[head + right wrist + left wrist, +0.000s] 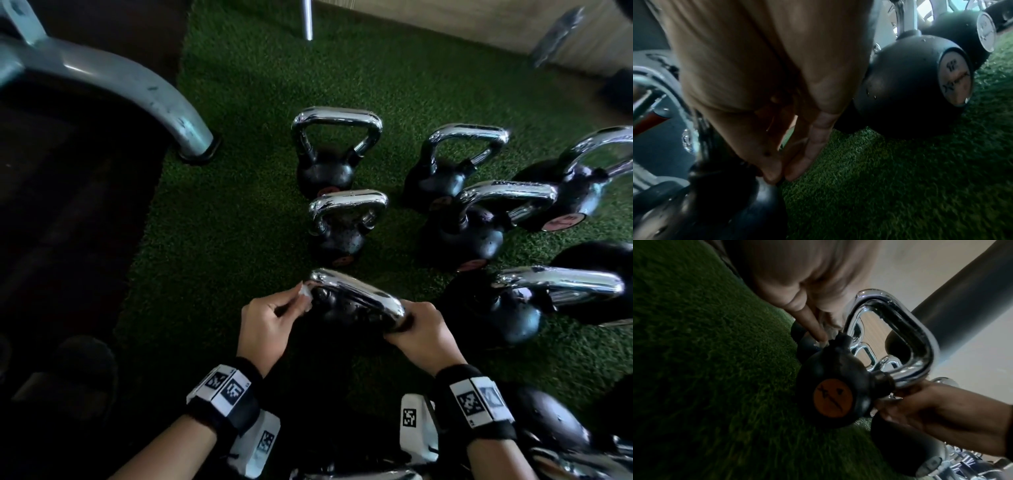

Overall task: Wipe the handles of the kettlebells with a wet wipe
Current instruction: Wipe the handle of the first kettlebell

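A small black kettlebell point(342, 308) point(830, 386) with a chrome handle point(359, 294) point(906, 337) and an orange disc sits nearest me on the green turf. My left hand point(274, 318) point(812, 318) pinches a white wet wipe point(305, 294) point(828, 327) against the left foot of the handle. My right hand point(418, 329) point(920, 408) point(777, 146) grips the handle's right end where it meets the black body. Several more chrome-handled kettlebells stand beyond and to the right, among them one directly behind point(342, 222) and a 12-marked one point(920, 78).
Green turf point(239, 171) point(705, 369) point(900, 178) covers the floor. A grey curved machine leg point(137, 92) stands at the far left on a dark mat point(68, 205). A chrome bar point(308, 20) hangs at the top. Kettlebells crowd the right side.
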The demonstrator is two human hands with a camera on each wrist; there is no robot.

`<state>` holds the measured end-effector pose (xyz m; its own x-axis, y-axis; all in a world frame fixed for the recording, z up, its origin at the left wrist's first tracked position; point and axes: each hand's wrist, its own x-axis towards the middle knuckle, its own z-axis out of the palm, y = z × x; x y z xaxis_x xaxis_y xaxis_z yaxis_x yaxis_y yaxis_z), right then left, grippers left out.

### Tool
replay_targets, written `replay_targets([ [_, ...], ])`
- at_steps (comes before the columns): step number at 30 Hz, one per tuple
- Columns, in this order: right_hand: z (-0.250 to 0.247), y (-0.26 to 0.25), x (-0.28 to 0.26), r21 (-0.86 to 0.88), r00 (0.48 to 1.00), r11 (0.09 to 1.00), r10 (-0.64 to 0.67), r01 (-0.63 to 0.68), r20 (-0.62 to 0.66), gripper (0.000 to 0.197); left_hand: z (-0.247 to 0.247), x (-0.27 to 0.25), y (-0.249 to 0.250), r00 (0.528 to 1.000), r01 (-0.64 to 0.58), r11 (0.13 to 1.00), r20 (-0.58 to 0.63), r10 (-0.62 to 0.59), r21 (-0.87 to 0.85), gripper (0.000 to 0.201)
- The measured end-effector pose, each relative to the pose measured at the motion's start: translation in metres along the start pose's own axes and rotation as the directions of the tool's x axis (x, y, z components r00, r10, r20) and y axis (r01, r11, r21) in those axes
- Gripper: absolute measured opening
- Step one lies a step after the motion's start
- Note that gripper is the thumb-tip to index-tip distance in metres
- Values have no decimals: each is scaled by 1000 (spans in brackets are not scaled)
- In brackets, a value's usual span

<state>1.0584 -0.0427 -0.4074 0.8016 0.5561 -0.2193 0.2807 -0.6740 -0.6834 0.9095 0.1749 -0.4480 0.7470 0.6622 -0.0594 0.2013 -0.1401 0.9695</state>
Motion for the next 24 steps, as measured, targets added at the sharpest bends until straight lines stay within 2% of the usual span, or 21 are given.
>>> replay_targets([
  [2, -5, 0, -1, -78, 997, 995, -57, 62, 58, 28, 3, 11, 5, 1000, 12, 1000, 25, -11, -11, 30],
  [4, -8, -1, -2, -81, 988, 993, -71, 83, 136, 36, 8, 22, 12, 999, 20, 999, 51, -18, -39, 28],
  [6, -7, -3, -2, -30, 974, 997, -62, 70, 217, 38, 16, 30, 18, 996, 6, 999, 86, -3, -39, 26],
  [11, -6, -8, 1, 130, 920, 991, -29, -24, 390, 63, 33, 44, 33, 987, 43, 999, 154, -38, -30, 25],
  [13, -2, -7, 7, 169, 930, 984, -6, -60, 367, 55, 33, 43, 35, 981, 79, 997, 181, -74, -24, 19],
  [16, 8, -10, 17, 295, 981, 949, 57, -111, 187, 17, 27, 34, 36, 966, 91, 996, 244, -88, 1, 15],
  [17, 13, -11, 19, 335, 980, 932, 81, -140, 182, 32, 26, 31, 38, 968, 65, 997, 239, -70, 29, 13],
  [18, 17, -11, 21, 351, 970, 920, 98, -174, 224, 49, 25, 29, 39, 975, 34, 997, 215, -49, 75, 15],
  [19, 20, -15, 22, 372, 958, 904, 117, -212, 263, 58, 26, 28, 39, 981, 5, 994, 190, -26, 109, 18],
  [20, 22, -17, 22, 388, 952, 892, 124, -231, 281, 58, 27, 30, 41, 985, -11, 992, 170, -11, 123, 19],
  [22, 22, -17, 23, 419, 947, 872, 133, -251, 291, 46, 31, 35, 50, 991, -30, 995, 133, 17, 92, 17],
  [24, 22, -18, 23, 423, 949, 868, 152, -261, 275, 40, 36, 38, 58, 991, -112, 992, 81, 107, 52, 18],
])
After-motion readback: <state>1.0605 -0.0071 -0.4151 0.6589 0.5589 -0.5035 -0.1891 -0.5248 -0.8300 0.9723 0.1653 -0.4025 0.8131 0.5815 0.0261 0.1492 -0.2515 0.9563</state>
